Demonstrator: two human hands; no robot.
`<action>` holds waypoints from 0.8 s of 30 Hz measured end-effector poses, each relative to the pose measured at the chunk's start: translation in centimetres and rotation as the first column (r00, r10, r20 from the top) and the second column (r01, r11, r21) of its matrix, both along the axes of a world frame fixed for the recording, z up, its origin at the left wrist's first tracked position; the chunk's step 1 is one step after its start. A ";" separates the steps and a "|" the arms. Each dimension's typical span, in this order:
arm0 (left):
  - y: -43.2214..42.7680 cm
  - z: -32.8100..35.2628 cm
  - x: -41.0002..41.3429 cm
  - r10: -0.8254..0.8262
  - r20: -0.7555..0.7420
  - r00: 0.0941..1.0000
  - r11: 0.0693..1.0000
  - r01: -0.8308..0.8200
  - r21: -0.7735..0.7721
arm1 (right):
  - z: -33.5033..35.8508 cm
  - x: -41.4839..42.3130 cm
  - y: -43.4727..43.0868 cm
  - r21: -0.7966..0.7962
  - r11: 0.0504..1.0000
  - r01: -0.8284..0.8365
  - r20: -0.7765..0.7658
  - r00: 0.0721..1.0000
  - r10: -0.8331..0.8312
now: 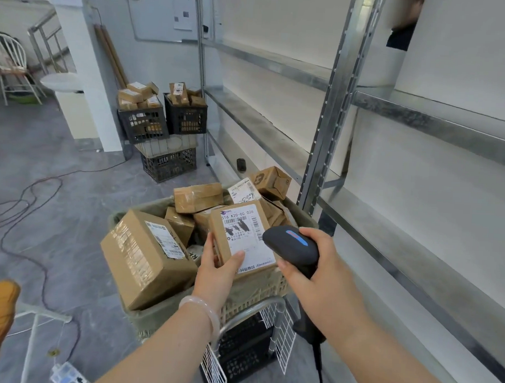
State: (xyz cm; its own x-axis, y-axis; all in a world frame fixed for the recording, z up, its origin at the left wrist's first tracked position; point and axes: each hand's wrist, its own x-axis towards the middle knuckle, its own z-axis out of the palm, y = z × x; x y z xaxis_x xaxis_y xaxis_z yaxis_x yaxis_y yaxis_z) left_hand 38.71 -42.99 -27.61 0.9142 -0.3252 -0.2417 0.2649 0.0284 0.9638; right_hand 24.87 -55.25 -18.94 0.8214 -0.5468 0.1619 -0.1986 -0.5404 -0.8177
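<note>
Both bare forearms reach forward: the left hand [218, 268], thumb on top, pinches a parcel [239, 230]; the right hand [321, 272] grips a barcode scanner [290, 246].

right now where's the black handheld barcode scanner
In the head view the black handheld barcode scanner sits right of centre, gripped by the right hand, its head beside the labelled brown cardboard box in the left hand.

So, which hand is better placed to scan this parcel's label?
Right: the right hand grips the barcode scanner, its head beside the shipping label; the left hand only holds the parcel.
</note>
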 end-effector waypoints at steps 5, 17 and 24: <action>2.0 0.7 3.3 0.068 0.019 0.998 0.996 -0.069 0.052 | -1.9 6.6 0.3 0.127 0.991 -0.033 0.033 0.999 0.029; 1.7 0.0 11.0 0.222 0.087 0.971 0.922 -0.238 0.305 | -5.1 19.2 -1.2 0.239 0.938 -0.251 0.019 0.967 0.253; 0.7 -1.0 13.1 0.237 0.179 0.955 0.813 -0.296 0.502 | -7.4 23.5 -2.8 0.302 0.886 -0.352 -0.034 0.925 0.379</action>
